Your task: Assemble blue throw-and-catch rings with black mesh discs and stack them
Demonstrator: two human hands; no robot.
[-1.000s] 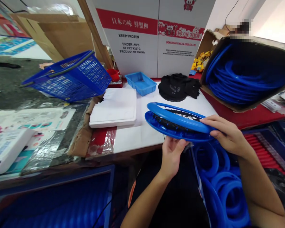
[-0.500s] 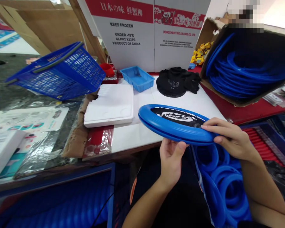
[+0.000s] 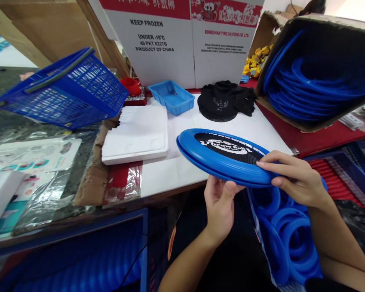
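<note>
A round blue throw disc (image 3: 194, 152) with a black mesh centre and white "Throw Ball" lettering is held tilted over the front edge of the white tabletop. My left hand (image 3: 220, 205) grips it from below, its fingers hidden under the rim. With my right hand (image 3: 295, 176) I hold the right side of the rim, fingers on top and thumb at the edge. Below the disc, several blue rings (image 3: 298, 239) lie in a container by my lap. Behind it, a pile of black printed mesh discs (image 3: 220, 103) rests on the table.
A blue tray (image 3: 172, 97) and a white foam slab (image 3: 136, 134) sit left of the black pile. A blue basket (image 3: 69, 89) leans at the left. At the right, a cardboard box (image 3: 319, 127) holds blue discs. A white carton (image 3: 176, 65) stands behind.
The view has shifted slightly, so the table items appear a little further left and up. Both hands keep their hold on the throw disc, which is tilted slightly more.
</note>
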